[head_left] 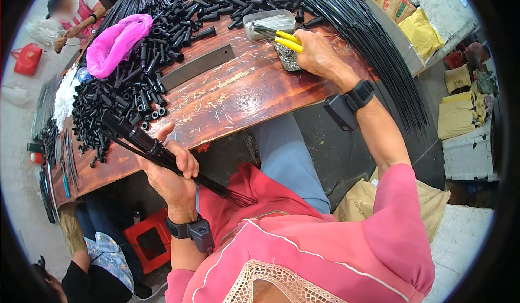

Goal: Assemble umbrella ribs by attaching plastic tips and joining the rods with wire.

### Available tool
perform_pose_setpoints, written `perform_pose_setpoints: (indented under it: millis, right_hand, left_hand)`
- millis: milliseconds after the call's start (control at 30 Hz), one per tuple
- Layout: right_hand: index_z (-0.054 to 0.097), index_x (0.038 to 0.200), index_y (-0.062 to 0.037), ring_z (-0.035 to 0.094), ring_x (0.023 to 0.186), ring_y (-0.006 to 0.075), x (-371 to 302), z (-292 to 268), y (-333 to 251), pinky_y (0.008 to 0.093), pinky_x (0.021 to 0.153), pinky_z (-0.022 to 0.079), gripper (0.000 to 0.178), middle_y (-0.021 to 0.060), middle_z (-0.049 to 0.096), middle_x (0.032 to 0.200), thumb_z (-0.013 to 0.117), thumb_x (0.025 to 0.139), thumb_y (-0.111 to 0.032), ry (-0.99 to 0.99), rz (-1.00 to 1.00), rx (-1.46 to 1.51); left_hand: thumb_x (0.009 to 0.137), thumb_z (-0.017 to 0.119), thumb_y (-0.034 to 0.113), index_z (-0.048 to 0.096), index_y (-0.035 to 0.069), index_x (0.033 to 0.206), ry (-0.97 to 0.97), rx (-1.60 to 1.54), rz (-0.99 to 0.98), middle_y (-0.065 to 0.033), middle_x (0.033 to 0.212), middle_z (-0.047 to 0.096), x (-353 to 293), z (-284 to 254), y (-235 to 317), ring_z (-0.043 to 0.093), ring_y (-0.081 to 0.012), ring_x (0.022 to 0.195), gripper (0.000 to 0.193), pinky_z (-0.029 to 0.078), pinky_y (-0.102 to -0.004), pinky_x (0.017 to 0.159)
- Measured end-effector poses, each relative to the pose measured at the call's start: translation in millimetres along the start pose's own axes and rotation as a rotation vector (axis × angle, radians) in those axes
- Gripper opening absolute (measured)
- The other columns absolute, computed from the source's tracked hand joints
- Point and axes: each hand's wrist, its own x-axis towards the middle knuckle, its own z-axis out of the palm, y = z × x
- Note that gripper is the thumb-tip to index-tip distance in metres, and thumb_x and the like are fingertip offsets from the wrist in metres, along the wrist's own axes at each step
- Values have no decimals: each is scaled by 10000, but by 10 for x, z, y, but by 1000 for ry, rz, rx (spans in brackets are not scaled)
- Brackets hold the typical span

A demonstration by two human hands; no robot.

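Note:
My left hand [172, 179], fingers wrapped round, holds a bundle of thin black rods [219, 189] with black tubular fittings [144, 139] at the upper end. The rods slant down toward my lap. Over the table, my right hand [320, 58] grips pliers with yellow handles [288, 44]. Their metal jaws point left, above the front of a clear plastic tub [247, 22] that holds pale thin sticks. Just below the pliers is a small container of tiny metal pieces [290, 59], partly covered by my right hand.
A wooden table [238, 100] carries heaped black tubes [130, 86], a flat metal bar [197, 67] and a pink plastic bag [116, 45]. Long black rods [379, 48] overhang its right edge. A red stool [147, 240] stands lower left. Co-workers sit at far left and lower left.

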Motion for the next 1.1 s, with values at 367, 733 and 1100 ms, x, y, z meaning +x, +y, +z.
perform_pose_setpoints:
  millis: [367,733,1100]
  right_hand:
    - [621,1011,-1,626,802,437,165,56,-235,504,665,475,271,278,636,827,557,748,-23,-80,-71,-49]
    - [563,1099,12,610,824,321,107,83,460,356,777,469,383,196,600,866,497,736,113,-141,-76,166]
    - [555,1075,34,543,787,223,319,186,399,299,752,434,355,125,552,838,480,730,72,-101,-120,157]
  left_hand:
    - [950,211,686,542,-9,1194,28,-75,2,14,497,371,-48,-145,58,309,-102,367,808,271,-250,356]
    - [966,258,661,631,18,1052,-27,-52,29,30,455,372,-98,-1,-46,295,-37,349,748,239,-195,353]
    - [946,287,688,633,6,1019,-2,-135,24,14,462,410,-8,-323,92,343,-39,356,769,264,-196,353]
